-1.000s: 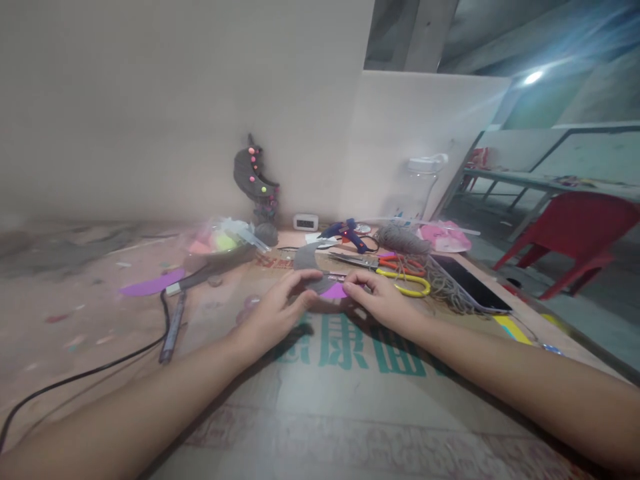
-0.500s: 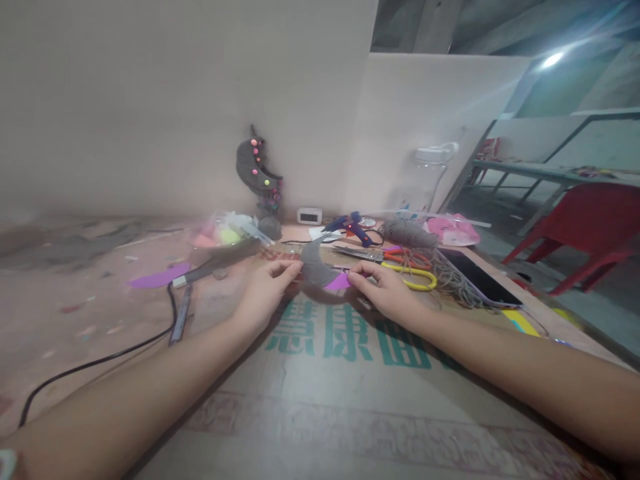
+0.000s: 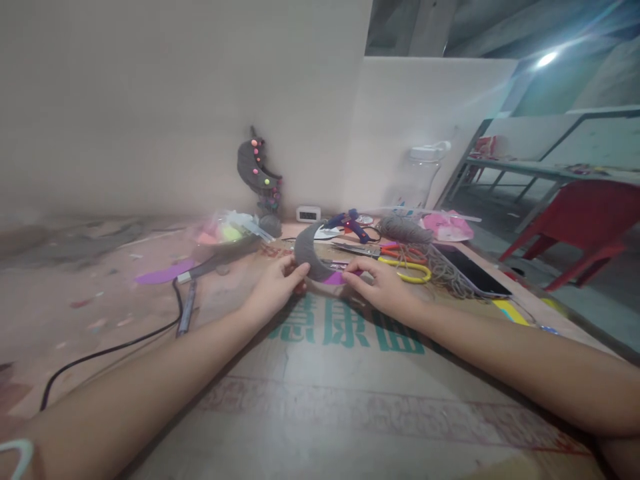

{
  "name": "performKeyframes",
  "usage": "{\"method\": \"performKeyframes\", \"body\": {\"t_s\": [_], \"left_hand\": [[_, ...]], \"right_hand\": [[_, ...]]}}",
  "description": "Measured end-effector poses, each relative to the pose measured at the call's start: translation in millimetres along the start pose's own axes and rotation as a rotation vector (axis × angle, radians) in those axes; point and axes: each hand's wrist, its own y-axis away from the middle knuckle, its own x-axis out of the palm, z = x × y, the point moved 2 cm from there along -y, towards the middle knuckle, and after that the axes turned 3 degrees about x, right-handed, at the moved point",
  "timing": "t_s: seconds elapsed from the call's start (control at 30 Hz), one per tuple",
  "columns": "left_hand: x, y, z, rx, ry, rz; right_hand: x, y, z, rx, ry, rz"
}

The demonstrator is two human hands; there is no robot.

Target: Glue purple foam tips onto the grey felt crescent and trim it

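Note:
Between my hands, above the cardboard, is a crescent moon shape [image 3: 310, 257] wrapped in grey yarn, its lower right tip still showing bare purple [image 3: 334, 278]. My left hand [image 3: 281, 281] pinches the grey lower left curve between thumb and fingers. At the purple tip, my right hand [image 3: 376, 283] is closed, thumb against fingers. Just behind lie yellow-handled scissors [image 3: 413, 271] and orange-handled scissors [image 3: 400, 252]. Loose grey yarn [image 3: 450, 273] trails to the right of them.
A finished grey moon with pompoms [image 3: 253, 167] hangs on the wall. Along the back stand a small digital clock [image 3: 309, 214], a blue glue gun [image 3: 353, 225] and a clear bottle [image 3: 423, 177]. A phone [image 3: 470, 270] lies right; a purple piece [image 3: 163, 272], pen [image 3: 187, 308] and cable [image 3: 115, 345] left.
My left hand has shifted its grip, with the thumb now over the front of the crescent. The crescent has moved slightly left and tilted. The camera view has turned a little.

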Motion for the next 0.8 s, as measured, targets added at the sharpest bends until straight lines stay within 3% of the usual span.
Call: {"method": "performKeyframes", "body": {"t_s": [0.23, 0.53, 0.8], "left_hand": [[-1.8, 2, 2, -0.005, -0.031, 0.013], [-1.7, 2, 3, -0.001, -0.051, 0.064], [-1.4, 1, 6, 0.029, -0.055, 0.099]], "right_hand": [[-4, -1, -2, 0.021, -0.112, -0.064], [4, 3, 0, 0.104, -0.239, 0.142], [4, -2, -5, 0.089, -0.147, 0.099]]}}
